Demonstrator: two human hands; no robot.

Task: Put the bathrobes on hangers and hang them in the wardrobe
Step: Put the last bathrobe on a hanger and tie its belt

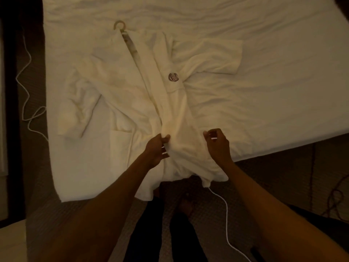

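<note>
Both hands (157, 148) (218, 145) low on the bathrobe (132, 87)

We see a cream robe (120, 82) with a dark brown emblem (173, 77) of wavy lines, a pale tan hanger (119, 25), a white sheet (264, 72), a white cable (226, 224), black trousers (145, 233) and grey-brown textured carpet (283, 176), all under dim yellowish light.

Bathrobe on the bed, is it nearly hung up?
Partly. The hanger looks tucked inside the bathrobe, its hook poking out at the collar. The left hand grips the front flap; the right hand curls beside it. Still left: lifting it off the bed into the wardrobe.
</note>
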